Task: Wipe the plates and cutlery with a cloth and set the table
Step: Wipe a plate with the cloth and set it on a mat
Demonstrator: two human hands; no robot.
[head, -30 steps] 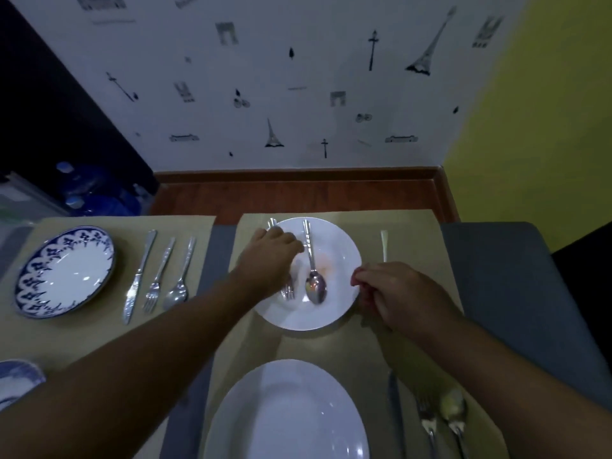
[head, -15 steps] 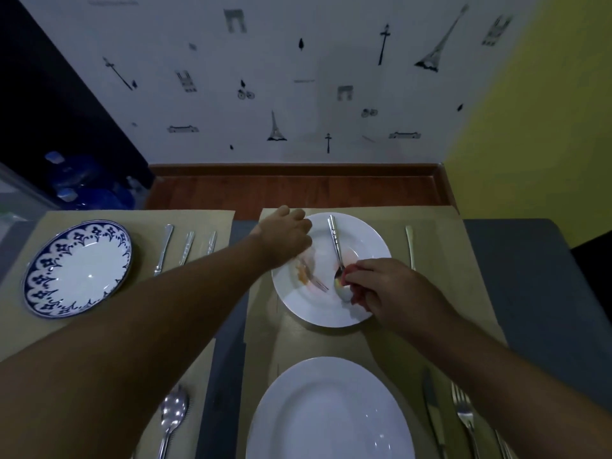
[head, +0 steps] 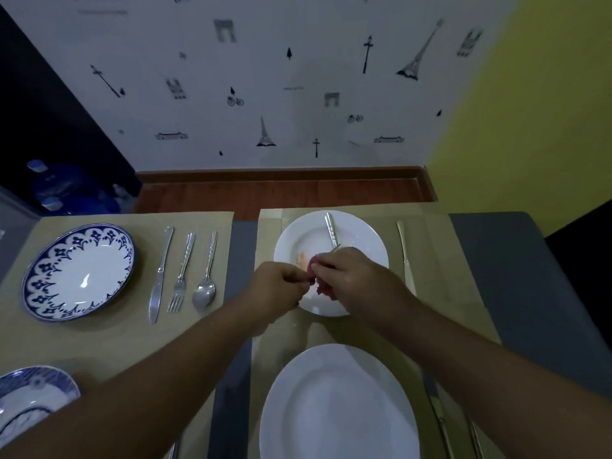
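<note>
Right hand [head: 357,276] is curled tight around a balled-up pink cloth [head: 313,274], held low over the near half of the small white plate [head: 361,233]. Left hand [head: 276,289] is curled too, fingertips pinched right up against the cloth's edge, but I honestly can't tell what it's got. A cutlery handle [head: 331,231] lies on the plate with its long axis running away toward the wall, leaning a bit left, and its near end is hidden under the right hand. A knife [head: 404,253] lies just right of the plate, also pointing away.
</note>
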